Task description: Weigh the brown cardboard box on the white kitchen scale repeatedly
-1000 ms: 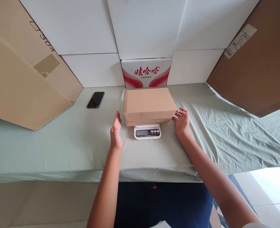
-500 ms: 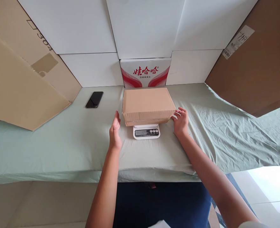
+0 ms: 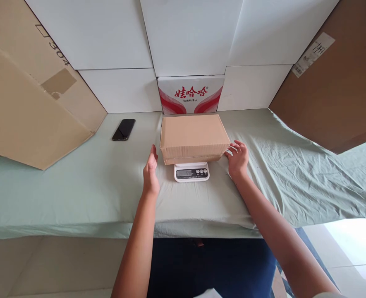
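A closed brown cardboard box [image 3: 194, 136] rests on a small white digital scale [image 3: 191, 172] in the middle of the table. My left hand [image 3: 151, 172] hovers just left of the box, fingers apart, a small gap from its side. On the other side, my right hand [image 3: 238, 159] sits open with its fingertips close to the box's lower right corner. Neither hand holds anything.
The table wears a pale green cloth [image 3: 77, 186]. A black phone [image 3: 124, 129] lies at the back left. A red-and-white printed carton [image 3: 191, 94] stands behind the box. Large cardboard sheets lean at the left [image 3: 24, 107] and right [image 3: 334, 91], white panels behind.
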The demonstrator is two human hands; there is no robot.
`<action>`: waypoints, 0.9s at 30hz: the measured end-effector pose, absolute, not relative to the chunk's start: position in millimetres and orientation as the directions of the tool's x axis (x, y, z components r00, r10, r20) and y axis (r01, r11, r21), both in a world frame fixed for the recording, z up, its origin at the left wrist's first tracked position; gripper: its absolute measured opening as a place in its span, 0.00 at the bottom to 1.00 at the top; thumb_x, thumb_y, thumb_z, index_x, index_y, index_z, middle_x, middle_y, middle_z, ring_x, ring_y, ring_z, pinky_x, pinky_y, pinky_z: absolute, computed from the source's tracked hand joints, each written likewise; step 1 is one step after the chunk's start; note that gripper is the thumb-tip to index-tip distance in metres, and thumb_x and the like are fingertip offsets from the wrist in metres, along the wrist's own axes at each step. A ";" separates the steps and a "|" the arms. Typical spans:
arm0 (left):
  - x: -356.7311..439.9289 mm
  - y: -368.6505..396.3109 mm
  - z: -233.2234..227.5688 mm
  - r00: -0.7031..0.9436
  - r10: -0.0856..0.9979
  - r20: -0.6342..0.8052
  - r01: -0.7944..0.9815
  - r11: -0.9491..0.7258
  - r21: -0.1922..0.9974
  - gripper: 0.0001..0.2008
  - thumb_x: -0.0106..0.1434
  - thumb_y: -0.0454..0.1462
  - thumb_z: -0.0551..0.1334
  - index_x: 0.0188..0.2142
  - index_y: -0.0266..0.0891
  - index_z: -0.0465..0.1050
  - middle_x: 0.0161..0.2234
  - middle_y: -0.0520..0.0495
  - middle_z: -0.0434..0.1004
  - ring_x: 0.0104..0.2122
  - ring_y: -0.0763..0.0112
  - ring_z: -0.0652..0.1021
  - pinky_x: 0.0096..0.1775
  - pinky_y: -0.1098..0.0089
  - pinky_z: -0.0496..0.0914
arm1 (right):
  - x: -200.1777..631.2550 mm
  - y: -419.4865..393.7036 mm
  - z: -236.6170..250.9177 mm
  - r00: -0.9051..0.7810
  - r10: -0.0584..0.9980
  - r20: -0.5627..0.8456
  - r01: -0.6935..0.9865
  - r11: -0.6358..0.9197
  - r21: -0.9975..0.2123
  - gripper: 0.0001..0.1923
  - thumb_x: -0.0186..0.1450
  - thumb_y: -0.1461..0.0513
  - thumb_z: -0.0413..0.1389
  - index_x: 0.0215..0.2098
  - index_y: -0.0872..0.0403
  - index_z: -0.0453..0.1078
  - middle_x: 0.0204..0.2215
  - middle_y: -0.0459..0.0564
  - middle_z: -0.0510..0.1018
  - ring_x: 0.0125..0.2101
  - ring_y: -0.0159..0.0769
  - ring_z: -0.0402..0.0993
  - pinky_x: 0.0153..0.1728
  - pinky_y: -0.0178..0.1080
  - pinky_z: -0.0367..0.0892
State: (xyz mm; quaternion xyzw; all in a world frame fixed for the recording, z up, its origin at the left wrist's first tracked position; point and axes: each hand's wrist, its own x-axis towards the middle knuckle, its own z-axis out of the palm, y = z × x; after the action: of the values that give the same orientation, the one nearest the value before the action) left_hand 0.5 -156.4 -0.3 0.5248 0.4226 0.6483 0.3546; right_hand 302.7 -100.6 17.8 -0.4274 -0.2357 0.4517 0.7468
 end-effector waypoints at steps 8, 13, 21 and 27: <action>0.7 -156.7 0.5 -0.193 0.904 0.381 -0.003 -0.389 0.921 0.40 0.68 0.65 0.47 0.71 0.50 0.59 0.74 0.48 0.53 0.74 0.55 0.55 0.72 0.55 0.54 | 302.8 -100.9 19.8 0.480 0.876 -0.045 -0.477 0.217 -0.852 0.13 0.56 0.53 0.56 0.37 0.48 0.72 0.35 0.43 0.71 0.33 0.29 0.71 0.33 0.35 0.72; 0.8 -157.0 0.7 -0.186 0.906 0.381 -0.001 -0.388 0.922 0.40 0.67 0.65 0.47 0.71 0.50 0.58 0.74 0.48 0.54 0.74 0.56 0.55 0.72 0.55 0.53 | 304.1 -100.2 20.6 0.467 0.882 -0.059 -0.487 0.201 -0.850 0.11 0.55 0.58 0.55 0.36 0.48 0.72 0.34 0.44 0.72 0.33 0.29 0.72 0.33 0.34 0.71; 2.0 -157.3 2.9 -0.183 0.907 0.380 0.007 -0.386 0.923 0.41 0.67 0.65 0.47 0.71 0.49 0.59 0.74 0.47 0.54 0.74 0.55 0.55 0.72 0.55 0.54 | 303.8 -100.4 21.4 0.456 0.889 -0.039 -0.476 0.206 -0.855 0.11 0.53 0.60 0.54 0.36 0.49 0.71 0.33 0.44 0.72 0.34 0.30 0.73 0.32 0.33 0.70; 1.7 -157.6 0.5 -0.190 0.903 0.385 0.013 -0.390 0.921 0.42 0.67 0.65 0.47 0.71 0.47 0.59 0.74 0.45 0.54 0.74 0.55 0.56 0.72 0.56 0.53 | 303.6 -100.6 23.3 0.424 0.903 -0.068 -0.510 0.176 -0.842 0.11 0.56 0.54 0.55 0.35 0.49 0.71 0.32 0.45 0.73 0.32 0.32 0.73 0.32 0.36 0.70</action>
State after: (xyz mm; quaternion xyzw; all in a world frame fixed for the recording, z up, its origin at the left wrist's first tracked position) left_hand 1.7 -157.6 0.5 0.5334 0.4294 0.6407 0.3475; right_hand 303.6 -100.6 23.3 -0.4222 -0.2327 0.4833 0.7307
